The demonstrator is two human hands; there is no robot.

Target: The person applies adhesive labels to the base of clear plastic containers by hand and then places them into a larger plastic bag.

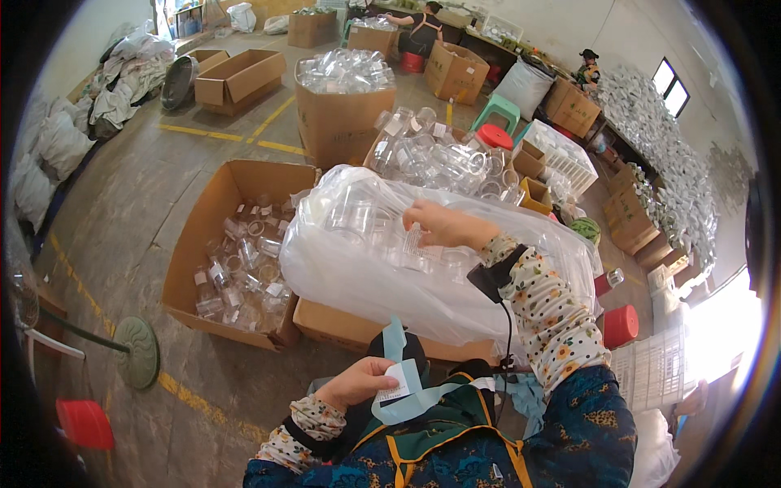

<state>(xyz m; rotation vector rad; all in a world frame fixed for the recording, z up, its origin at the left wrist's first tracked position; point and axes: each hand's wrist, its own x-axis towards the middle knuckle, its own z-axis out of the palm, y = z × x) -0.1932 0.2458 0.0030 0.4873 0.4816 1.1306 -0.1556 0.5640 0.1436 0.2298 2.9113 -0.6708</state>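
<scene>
My left hand [358, 382], low in the middle of the head view, pinches a pale blue backing strip [427, 400] with a white label [396, 384] on it. The strip's loose ends hang over my lap. Farther forward, my right hand [443, 225] reaches over a box lined with a translucent plastic bag [342, 276]. Its fingers are closed on a transparent plastic jar [416, 250], whose lower part blends into the jars around it. More transparent jars [354, 218] lie inside the bag, partly veiled by the film.
Labelled jars [244, 268] fill an open cardboard box [183, 268] on the left. Behind stand another heaped box [342, 122] and a pile of larger jars [439, 154]. A green round base [137, 351] and red stool [85, 423] are at lower left. Two people work at the back.
</scene>
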